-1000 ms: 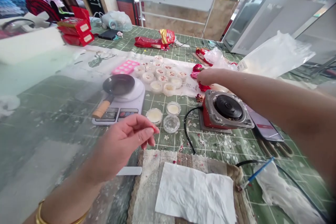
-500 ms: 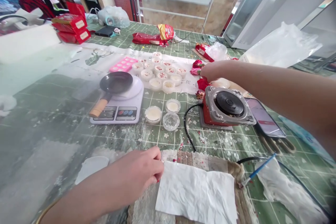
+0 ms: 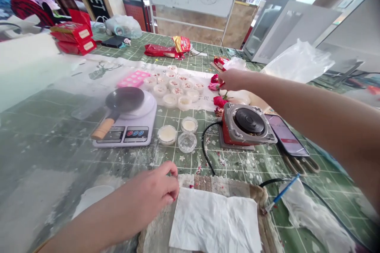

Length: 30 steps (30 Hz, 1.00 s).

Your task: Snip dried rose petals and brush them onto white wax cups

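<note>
A green checked table [image 3: 242,166] carries creased white paper [image 3: 215,221]; the left hand [image 3: 154,189], fingers curled, sits beside it; the right hand [image 3: 233,79] is at the roses [image 3: 220,101] near small filled cups [image 3: 170,101]. I cannot tell whether either pinches anything.

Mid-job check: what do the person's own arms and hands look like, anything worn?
The left hand and right hand are ungloved, with no rings visible. No sleeve shows on the left arm or right arm. A sliver of gold-coloured band shows at the bottom-left edge.
</note>
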Each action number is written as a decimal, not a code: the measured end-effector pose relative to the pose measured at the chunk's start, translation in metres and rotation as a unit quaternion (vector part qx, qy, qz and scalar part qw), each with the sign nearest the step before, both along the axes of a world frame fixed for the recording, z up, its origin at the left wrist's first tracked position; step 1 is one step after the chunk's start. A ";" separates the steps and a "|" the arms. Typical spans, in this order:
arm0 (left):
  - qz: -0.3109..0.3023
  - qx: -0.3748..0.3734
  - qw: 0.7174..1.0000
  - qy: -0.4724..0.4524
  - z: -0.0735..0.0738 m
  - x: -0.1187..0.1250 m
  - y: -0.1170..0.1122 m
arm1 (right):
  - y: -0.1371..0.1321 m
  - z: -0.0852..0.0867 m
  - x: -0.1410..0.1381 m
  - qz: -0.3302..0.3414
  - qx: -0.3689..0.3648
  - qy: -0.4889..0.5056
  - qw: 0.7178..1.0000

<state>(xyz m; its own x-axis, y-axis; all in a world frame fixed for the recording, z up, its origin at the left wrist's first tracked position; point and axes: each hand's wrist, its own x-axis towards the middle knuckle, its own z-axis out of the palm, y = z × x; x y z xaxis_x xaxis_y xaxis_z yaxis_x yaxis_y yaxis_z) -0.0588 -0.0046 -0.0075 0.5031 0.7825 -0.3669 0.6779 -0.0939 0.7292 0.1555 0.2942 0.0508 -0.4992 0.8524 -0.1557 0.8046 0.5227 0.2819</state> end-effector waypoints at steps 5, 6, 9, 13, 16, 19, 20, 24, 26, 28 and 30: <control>0.030 0.005 0.996 0.079 0.002 0.003 0.005 | -0.071 0.038 -0.003 0.026 -0.037 0.134 0.990; 0.032 0.011 0.996 0.085 0.002 0.003 0.006 | -0.095 0.040 -0.007 0.044 -0.081 0.168 0.981; 0.055 0.052 0.994 0.075 0.008 -0.002 0.007 | -0.164 0.028 -0.024 0.103 -0.185 0.141 0.967; 0.122 0.120 0.981 0.087 0.030 -0.009 0.004 | -0.216 -0.009 -0.045 0.117 -0.230 0.140 0.956; 0.156 0.103 0.977 0.104 0.046 -0.013 -0.005 | -0.225 -0.027 -0.048 0.105 -0.216 0.174 0.955; 0.178 0.070 0.977 0.099 0.054 -0.015 -0.016 | -0.231 -0.028 -0.034 0.092 -0.198 0.197 0.956; 0.189 0.066 0.975 0.095 0.055 -0.016 -0.019 | -0.234 -0.026 -0.025 0.089 -0.189 0.199 0.957; 0.207 0.059 0.976 0.021 0.056 -0.011 -0.027 | -0.251 -0.023 0.022 0.066 -0.140 0.173 0.973; 0.198 0.043 0.979 -0.039 0.055 -0.003 -0.028 | -0.260 -0.029 0.044 0.053 -0.113 0.149 0.981; 0.183 0.019 0.979 -0.083 0.055 0.010 -0.028 | -0.265 -0.040 0.059 0.052 -0.098 0.130 0.985; 0.165 0.002 0.980 -0.113 0.054 0.025 -0.026 | -0.266 -0.051 0.065 0.058 -0.098 0.117 0.987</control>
<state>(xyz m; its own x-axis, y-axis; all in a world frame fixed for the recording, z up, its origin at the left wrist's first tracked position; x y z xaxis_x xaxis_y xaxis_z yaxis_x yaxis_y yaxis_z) -0.0335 -0.0301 0.0463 0.2901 0.9178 -0.2712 0.4923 0.0999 0.8647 0.2208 0.0284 0.0002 -0.6332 0.7523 -0.1817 0.7673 0.6410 -0.0200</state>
